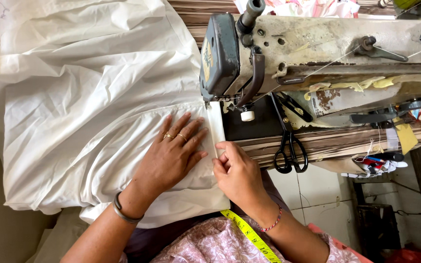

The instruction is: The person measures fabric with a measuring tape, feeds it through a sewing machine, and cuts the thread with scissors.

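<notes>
Presently catalogued, one sewing station seen from above.

Item: white fabric (84, 112), a large gathered piece spread over the table to the left of the machine, its folded edge strip (216, 127) running under the needle area toward the person.

Item: left hand (171, 158), palm down, fingers spread flat on the fabric just beside the folded edge; nothing grasped, only pressing. Rings on two fingers, a grey bangle at the wrist.

Item: right hand (237, 173), fingertips drawn together and pinching the near end of the folded edge against the table's rim. A beaded bracelet at the wrist.

Item: industrial sewing machine (317, 53), worn and stained, its head directly above the top of the strip; the presser foot itself is too shadowed to tell whether it is down.

Item: black-handled scissors (288, 146), lying on the striped wooden table (332, 141), well apart from the hands.

Item: yellow tape measure (249, 236), draped over the lap.

Handling note, as judgement: the fold should stay even in width, so the pinch ought to hold the edge taut and straight in line with the needle while the flat palm keeps the bulk from dragging sideways. Fingertips are best kept short of the needle, and the gathers smoothed away from the seam line.
</notes>
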